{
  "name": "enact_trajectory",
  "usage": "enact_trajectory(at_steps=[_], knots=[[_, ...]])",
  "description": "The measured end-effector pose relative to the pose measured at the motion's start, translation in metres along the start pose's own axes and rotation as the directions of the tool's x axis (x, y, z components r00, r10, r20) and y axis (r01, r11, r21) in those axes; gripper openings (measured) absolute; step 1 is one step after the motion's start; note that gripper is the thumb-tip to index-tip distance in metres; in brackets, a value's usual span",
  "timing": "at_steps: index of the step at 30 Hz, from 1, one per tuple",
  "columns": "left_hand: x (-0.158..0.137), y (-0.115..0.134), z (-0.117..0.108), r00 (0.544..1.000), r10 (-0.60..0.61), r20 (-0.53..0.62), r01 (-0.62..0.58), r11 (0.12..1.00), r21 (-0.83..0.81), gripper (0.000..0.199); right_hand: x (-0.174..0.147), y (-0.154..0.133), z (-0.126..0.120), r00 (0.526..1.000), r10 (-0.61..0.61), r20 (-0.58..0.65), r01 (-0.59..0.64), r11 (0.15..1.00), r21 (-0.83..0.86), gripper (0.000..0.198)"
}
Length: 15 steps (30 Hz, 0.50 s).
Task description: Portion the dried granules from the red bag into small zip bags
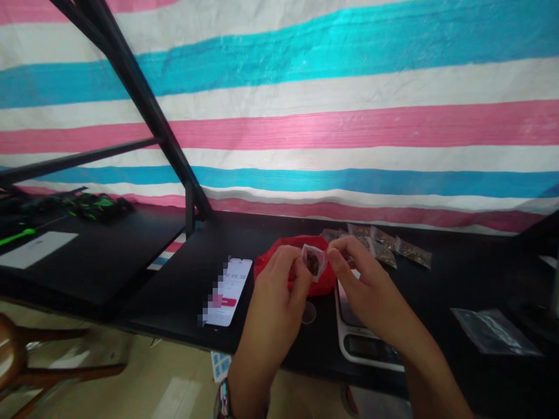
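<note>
Small bag (322, 259), showing brown bits (312, 265), pinched in the left grip (279, 282) over the red bag (325, 286), right grip (369, 282) nearly closed at the three-o'clock edge, hold impossible to tell, with filled packets (385, 254) at two o'clock and this mouth not yet closed!

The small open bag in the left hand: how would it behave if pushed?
The small bag would likely flex easily, since its plastic looks thin. Its brown contents might spill, because the mouth gapes beside the left hand.
</note>
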<state>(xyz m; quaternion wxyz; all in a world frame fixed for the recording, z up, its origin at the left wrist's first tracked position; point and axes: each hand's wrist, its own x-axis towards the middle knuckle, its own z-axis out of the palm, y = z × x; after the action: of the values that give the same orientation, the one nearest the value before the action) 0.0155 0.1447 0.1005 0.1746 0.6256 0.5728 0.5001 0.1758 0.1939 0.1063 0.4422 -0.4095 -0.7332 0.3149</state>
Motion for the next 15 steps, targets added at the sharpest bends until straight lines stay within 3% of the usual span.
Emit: enact_trajectory(at_steps=[2, 4, 7, 9, 11, 13, 15], knots=[[0.001, -0.007, 0.000, 1.000, -0.015, 0.002, 0.016, 0.994, -0.106, 0.022, 0.003, 0.010, 0.006, 0.996, 0.075, -0.043, -0.068, 0.988, 0.136, 0.038], [0.002, -0.015, -0.001, 0.999, -0.043, -0.007, 0.041, 0.983, -0.178, 0.024, 0.005, 0.018, 0.013, 0.979, 0.204, -0.011, -0.192, 0.940, 0.283, 0.046], [0.004, -0.028, -0.002, 0.997, -0.074, -0.006, 0.071, 0.982, -0.176, 0.025, 0.009, 0.027, 0.020, 0.914, 0.373, 0.156, -0.400, 0.777, 0.486, 0.055], [0.005, -0.036, -0.005, 0.997, -0.061, -0.037, 0.057, 0.994, -0.095, 0.023, 0.013, 0.032, 0.023, 0.892, 0.415, 0.181, -0.439, 0.698, 0.565, 0.059], [0.007, -0.045, -0.006, 0.994, -0.018, -0.108, 0.022, 0.999, 0.037, 0.026, 0.016, 0.038, 0.025, 0.901, 0.420, 0.106, -0.396, 0.702, 0.591, 0.057], [0.008, -0.056, -0.007, 0.979, 0.007, -0.203, 0.037, 0.976, 0.213, 0.025, 0.019, 0.045, 0.027, 0.916, 0.400, -0.028, -0.322, 0.776, 0.543, 0.053], [0.007, -0.069, -0.006, 0.959, -0.023, -0.282, 0.131, 0.920, 0.368, 0.025, 0.021, 0.051, 0.029, 0.924, 0.345, -0.164, -0.251, 0.872, 0.419, 0.046]])
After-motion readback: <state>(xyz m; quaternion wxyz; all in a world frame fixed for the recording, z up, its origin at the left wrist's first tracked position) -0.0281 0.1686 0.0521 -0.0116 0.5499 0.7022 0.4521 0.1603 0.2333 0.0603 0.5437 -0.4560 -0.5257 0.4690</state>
